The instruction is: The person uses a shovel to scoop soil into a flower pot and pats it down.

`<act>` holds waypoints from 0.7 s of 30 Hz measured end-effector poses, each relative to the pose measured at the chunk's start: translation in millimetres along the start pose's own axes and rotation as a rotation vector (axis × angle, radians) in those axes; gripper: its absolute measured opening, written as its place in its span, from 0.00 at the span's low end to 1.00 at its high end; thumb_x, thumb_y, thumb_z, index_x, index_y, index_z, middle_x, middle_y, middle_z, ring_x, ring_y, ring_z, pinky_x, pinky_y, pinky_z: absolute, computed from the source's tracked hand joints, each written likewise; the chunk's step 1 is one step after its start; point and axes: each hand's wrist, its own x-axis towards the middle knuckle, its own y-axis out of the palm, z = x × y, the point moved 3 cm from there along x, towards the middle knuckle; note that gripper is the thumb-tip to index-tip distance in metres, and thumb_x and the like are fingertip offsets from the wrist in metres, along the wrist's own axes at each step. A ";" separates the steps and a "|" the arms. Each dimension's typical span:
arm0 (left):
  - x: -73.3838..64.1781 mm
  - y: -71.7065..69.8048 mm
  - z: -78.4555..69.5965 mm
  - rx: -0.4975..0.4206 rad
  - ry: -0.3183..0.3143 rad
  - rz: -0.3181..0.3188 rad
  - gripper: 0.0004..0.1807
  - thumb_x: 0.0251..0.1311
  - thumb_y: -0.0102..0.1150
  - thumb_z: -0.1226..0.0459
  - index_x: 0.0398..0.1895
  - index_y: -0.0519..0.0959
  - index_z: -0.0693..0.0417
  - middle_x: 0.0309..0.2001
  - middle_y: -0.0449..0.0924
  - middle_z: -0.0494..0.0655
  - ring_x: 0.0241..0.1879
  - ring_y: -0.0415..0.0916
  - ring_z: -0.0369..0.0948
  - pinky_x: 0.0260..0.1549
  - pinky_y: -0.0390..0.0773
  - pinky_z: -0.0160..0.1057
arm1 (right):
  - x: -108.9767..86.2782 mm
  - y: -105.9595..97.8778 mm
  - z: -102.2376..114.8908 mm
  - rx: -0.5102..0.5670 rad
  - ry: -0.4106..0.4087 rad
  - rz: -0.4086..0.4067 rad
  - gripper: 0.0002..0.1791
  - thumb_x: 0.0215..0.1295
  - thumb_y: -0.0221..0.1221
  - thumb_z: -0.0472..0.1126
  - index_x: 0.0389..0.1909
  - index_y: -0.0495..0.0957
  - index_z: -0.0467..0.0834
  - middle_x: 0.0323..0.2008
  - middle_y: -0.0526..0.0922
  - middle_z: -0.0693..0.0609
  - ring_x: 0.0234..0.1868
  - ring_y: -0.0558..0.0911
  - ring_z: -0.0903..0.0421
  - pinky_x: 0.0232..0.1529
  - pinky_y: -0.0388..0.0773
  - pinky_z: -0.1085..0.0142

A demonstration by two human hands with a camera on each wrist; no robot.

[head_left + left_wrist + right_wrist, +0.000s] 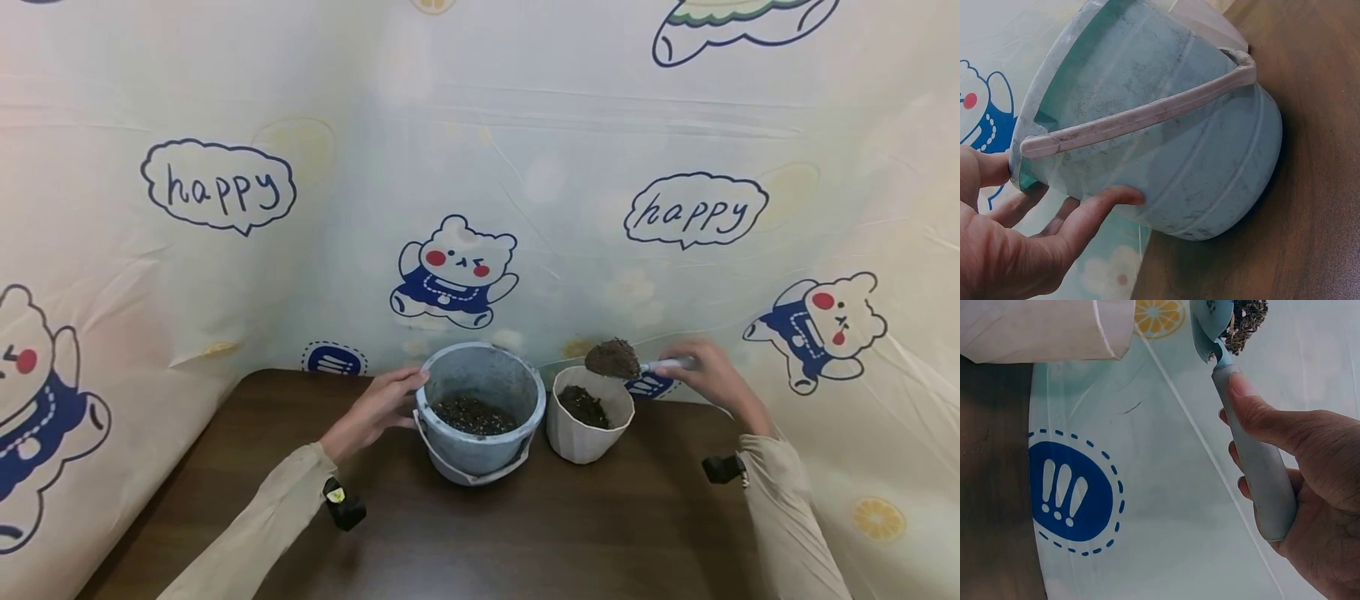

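My left hand (385,406) grips the rim of a blue bucket (480,462); in the left wrist view the thumb is at the rim and the fingers lie along the outer wall. Dark soil (474,414) covers the bucket's bottom, and its pale handle (1141,117) hangs down the near side. To its right stands a white faceted flowerpot (577,437) with soil (583,407) inside. With my right hand (707,372) I hold a garden trowel by its grey handle (1260,469). Its blade, heaped with soil (613,358), is above the pot's right rim.
Bucket and pot stand near the back edge of a dark brown wooden table (480,550). Close behind hangs a pale printed cloth (570,275) with bears and lettering. Black wrist cameras (345,506) sit on both sleeves.
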 end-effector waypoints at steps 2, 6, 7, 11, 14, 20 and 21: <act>-0.3 -0.3 -0.7 0.002 0.009 -0.001 0.31 0.81 0.50 0.53 0.79 0.64 0.59 0.73 0.67 0.66 0.72 0.67 0.64 0.49 0.87 0.52 | -0.4 -0.7 0.0 0.010 0.018 0.005 0.10 0.64 0.72 0.36 0.43 0.88 0.35 0.40 0.90 0.41 0.44 0.84 0.41 0.47 0.78 0.49; -1.7 0.6 -0.6 0.012 0.005 -0.004 0.31 0.81 0.50 0.53 0.78 0.65 0.60 0.72 0.68 0.66 0.71 0.68 0.64 0.48 0.87 0.52 | -2.8 0.3 0.0 -0.012 0.027 0.007 0.11 0.64 0.72 0.38 0.43 0.88 0.35 0.41 0.89 0.40 0.46 0.82 0.40 0.49 0.77 0.44; -2.5 0.9 -0.7 0.018 0.001 -0.002 0.31 0.81 0.50 0.53 0.79 0.65 0.60 0.73 0.67 0.66 0.72 0.68 0.64 0.49 0.87 0.53 | -3.3 1.6 0.0 -0.027 0.017 0.001 0.10 0.64 0.73 0.38 0.42 0.89 0.36 0.40 0.89 0.41 0.45 0.82 0.41 0.47 0.76 0.45; -4.0 3.4 1.0 0.015 0.008 0.004 0.31 0.81 0.50 0.54 0.78 0.64 0.61 0.73 0.67 0.66 0.72 0.67 0.65 0.49 0.87 0.54 | -7.2 6.5 0.7 -0.095 -0.032 -0.034 0.08 0.61 0.74 0.38 0.39 0.89 0.39 0.38 0.88 0.44 0.40 0.80 0.45 0.42 0.72 0.51; -2.8 4.8 3.5 0.005 0.013 -0.001 0.30 0.81 0.50 0.55 0.78 0.66 0.60 0.72 0.68 0.66 0.72 0.68 0.65 0.49 0.87 0.54 | -10.3 6.8 4.5 -0.128 -0.026 -0.051 0.08 0.62 0.74 0.39 0.39 0.89 0.40 0.40 0.87 0.42 0.42 0.77 0.44 0.41 0.66 0.51; -2.5 2.1 2.9 0.007 0.006 -0.019 0.30 0.80 0.51 0.55 0.78 0.66 0.59 0.73 0.68 0.65 0.72 0.67 0.64 0.48 0.87 0.54 | -6.7 2.9 21.6 -0.232 -0.085 -0.127 0.09 0.58 0.75 0.37 0.38 0.89 0.39 0.39 0.85 0.42 0.42 0.74 0.43 0.40 0.61 0.49; -2.8 1.3 2.4 0.007 0.009 -0.022 0.30 0.80 0.51 0.54 0.78 0.66 0.59 0.73 0.68 0.65 0.72 0.67 0.64 0.48 0.87 0.54 | -4.5 2.8 24.9 -0.276 -0.112 -0.142 0.09 0.56 0.76 0.36 0.37 0.89 0.39 0.38 0.84 0.44 0.42 0.74 0.43 0.41 0.62 0.48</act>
